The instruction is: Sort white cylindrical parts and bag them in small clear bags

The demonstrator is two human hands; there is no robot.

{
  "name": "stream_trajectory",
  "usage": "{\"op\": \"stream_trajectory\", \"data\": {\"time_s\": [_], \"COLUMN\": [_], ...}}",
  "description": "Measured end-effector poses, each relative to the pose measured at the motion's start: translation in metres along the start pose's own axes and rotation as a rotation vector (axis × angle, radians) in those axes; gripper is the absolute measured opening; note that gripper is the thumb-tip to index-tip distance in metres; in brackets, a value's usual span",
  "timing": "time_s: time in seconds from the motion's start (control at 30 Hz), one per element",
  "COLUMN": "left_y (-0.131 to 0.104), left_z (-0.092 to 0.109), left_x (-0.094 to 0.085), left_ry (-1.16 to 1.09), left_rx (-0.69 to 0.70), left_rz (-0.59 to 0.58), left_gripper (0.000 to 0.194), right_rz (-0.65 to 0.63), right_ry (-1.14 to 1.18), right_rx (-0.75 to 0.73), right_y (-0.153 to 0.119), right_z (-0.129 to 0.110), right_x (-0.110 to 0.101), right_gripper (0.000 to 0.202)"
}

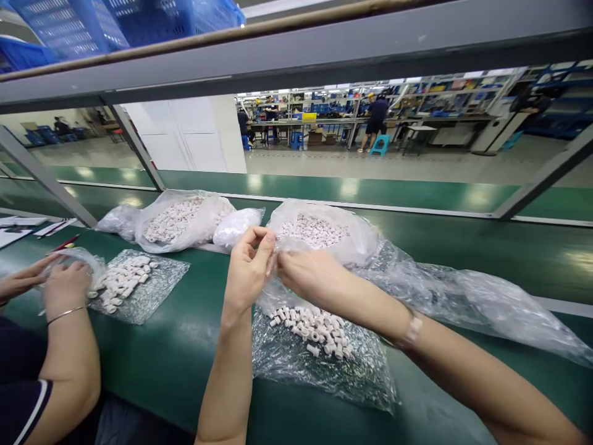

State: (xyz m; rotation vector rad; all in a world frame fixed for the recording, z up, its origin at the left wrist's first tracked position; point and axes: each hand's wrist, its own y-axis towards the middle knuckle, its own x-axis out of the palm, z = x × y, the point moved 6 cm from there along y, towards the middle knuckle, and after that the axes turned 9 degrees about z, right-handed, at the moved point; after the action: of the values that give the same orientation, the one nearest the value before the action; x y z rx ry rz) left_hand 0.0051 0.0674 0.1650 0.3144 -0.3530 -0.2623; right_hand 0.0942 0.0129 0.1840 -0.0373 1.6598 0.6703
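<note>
My left hand (252, 262) is closed, thumb against fingers, on the edge of a clear plastic bag at the centre. Beside it my right hand (306, 266) is also closed on the plastic, its fingertips partly hidden. Below both hands, small white plastic fittings (319, 330) lie in a loose pile on a flat clear bag (324, 380). Just behind my hands stands an open bag of many similar white parts (319, 230).
At the left, a co-worker's hands (67, 281) handle plastic beside another pile of white parts (125, 281). A second full bag (178, 219) is at the back left. Long crumpled plastic (486, 303) stretches right along the green table (171, 358). A metal frame (324, 43) crosses above.
</note>
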Motion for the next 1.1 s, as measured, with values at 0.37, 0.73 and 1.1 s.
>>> {"op": "stream_trajectory", "data": {"time_s": [0.37,0.73,1.1], "left_y": [0.021,0.022,0.025], "left_z": [0.006,0.015,0.012], "left_x": [-0.05,-0.07,-0.066], "left_ry": [-0.152,-0.188,-0.142], "left_rx": [0.031,0.131,0.142], "left_rz": [0.224,0.325,0.329], "left_gripper": [0.019,0.009,0.012], "right_rz": [0.164,-0.139,-0.146], "right_ry": [0.295,0.372,0.433], "right_rx": [0.172,0.764,0.722], "right_y": [-0.093,-0.26,-0.258], "right_z": [0.033,0.068,0.069], "right_x": [-0.028,0.127,0.132], "right_gripper": [0.016,0.029,0.027]}}
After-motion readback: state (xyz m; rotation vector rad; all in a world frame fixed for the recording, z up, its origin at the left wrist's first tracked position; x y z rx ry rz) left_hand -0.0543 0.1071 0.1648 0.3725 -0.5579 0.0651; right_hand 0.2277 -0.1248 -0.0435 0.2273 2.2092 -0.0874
